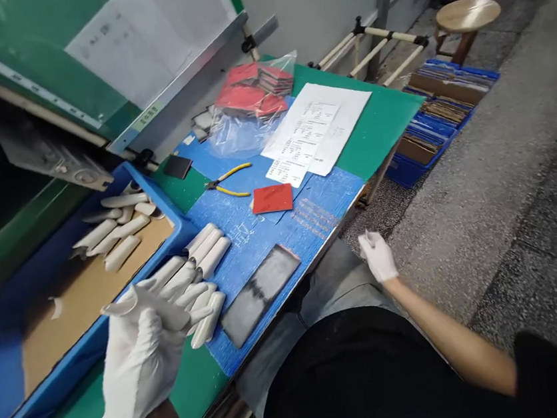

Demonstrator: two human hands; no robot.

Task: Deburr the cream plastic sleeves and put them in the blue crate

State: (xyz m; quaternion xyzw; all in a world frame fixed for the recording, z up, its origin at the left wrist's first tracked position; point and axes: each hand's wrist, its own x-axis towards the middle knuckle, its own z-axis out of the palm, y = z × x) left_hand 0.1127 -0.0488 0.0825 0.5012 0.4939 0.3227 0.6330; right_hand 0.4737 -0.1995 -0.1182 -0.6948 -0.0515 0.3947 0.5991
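left fingers point(150, 327) pinch white piece point(164, 309) near bin rim point(75, 358); right fingers point(369, 241) curled together past table edge point(333, 231), over open floor point(427, 239)

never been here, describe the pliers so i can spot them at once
On the green tabletop, find the blue sheet. The pliers lie on it beside the loose red pad, near the clear plastic bag. Only they have two spread yellow handles.
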